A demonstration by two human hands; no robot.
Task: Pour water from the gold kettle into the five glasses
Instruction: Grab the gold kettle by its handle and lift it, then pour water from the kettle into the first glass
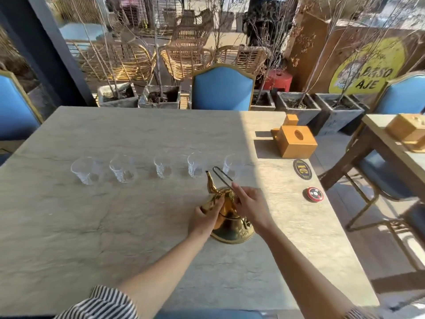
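Observation:
The gold kettle [230, 223] stands on the stone table [92, 226], right of centre, its spout pointing away toward the glasses. My left hand [203, 218] presses against the kettle's left side. My right hand [249, 204] pinches the thin dark wire handle [222, 177], which is raised. Several clear empty glasses stand in a row across the table beyond the kettle, from the leftmost glass [84, 170] to the rightmost glass [231, 165], which is just behind the handle.
A wooden tissue box [295, 141] sits at the back right with a small wooden block behind it. A round black coaster [302, 169] and a red call button [314, 194] lie near the right edge. Blue chairs surround the table.

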